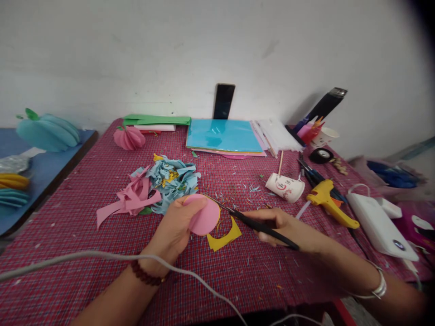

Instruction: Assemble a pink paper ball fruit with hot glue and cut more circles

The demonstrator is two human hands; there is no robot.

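My left hand (178, 224) pinches a pink paper circle (205, 216), thumb on top, with a thin yellow paper edge showing around its rim. In my right hand (280, 226) is a pair of black-handled scissors (260, 225). The scissor blades lie along the circle's right edge. Just below the blades is a curved yellow paper offcut (224, 237); whether it still joins the circle I cannot tell. A heap of blue paper scraps (176, 176) and pink paper scraps (136, 197) lies beyond my left hand.
A white cable (112, 256) crosses over my left forearm. To the right are a tipped paper cup (285, 186), a yellow glue gun (328, 203) and a white power bank (382, 226). Blue paper sheets (224, 135), a phone (224, 100) and a pink paper pumpkin (129, 138) stand near the wall.
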